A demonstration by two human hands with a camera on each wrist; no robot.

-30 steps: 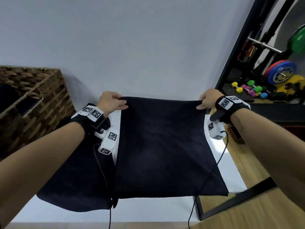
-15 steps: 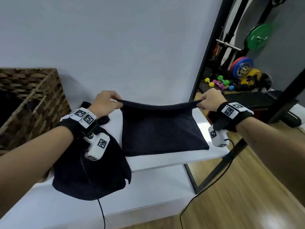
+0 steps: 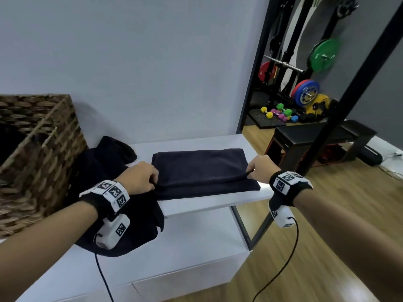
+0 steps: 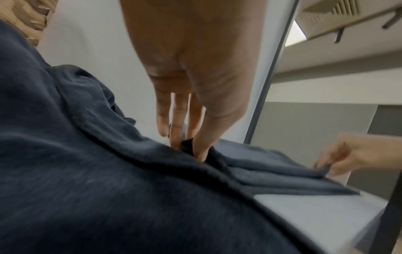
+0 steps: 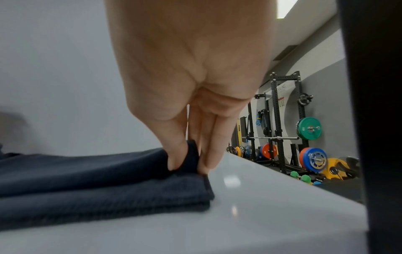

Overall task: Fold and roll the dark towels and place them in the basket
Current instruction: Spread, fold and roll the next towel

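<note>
Here, folded dark towel (image 3: 200, 171) flat on the white bench (image 3: 213, 203), left hand (image 3: 139, 177) pinching its near left corner, right hand (image 3: 260, 168) pinching its near right corner, second dark towel (image 3: 104, 171) heaped beside the wicker basket (image 3: 43, 153).

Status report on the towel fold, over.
Both hands pinching: left hand, right hand. Folded towel flat on bench. Second towel bunched beside basket. Nothing blocking.
</note>
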